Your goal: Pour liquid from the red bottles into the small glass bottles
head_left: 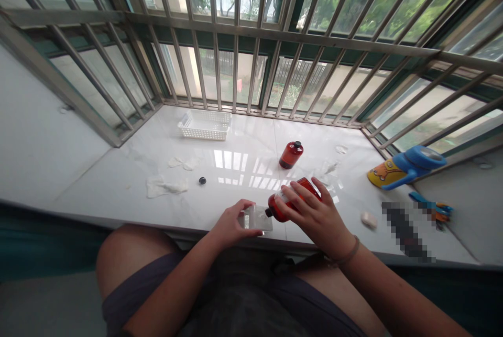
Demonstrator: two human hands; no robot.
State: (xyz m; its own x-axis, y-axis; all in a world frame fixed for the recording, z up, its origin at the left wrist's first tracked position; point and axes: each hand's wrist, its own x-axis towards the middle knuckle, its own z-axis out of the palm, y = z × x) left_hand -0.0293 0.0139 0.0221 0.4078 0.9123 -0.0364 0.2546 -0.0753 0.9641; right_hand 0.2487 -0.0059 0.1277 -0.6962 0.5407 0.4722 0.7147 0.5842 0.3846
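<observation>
My right hand [314, 215] is wrapped over a red bottle [280, 207], tipped so its black neck points down and to the left. That neck meets the opening of a small clear container [258, 218], which my left hand [232, 225] grips between thumb and fingers near the front edge of the sill. Whether liquid is flowing between the two I cannot tell. A second red bottle [291, 156] with a black top stands upright just behind. Left of it lies a small round black cap [202, 181].
A white perforated basket [205, 126] stands at the back left, by the window bars. Crumpled tissues [167, 187] lie on the left of the white sill [243, 143]. To the right are a blue and yellow cup [404, 168], a pale lump [368, 220] and a blurred-out dark object [406, 232].
</observation>
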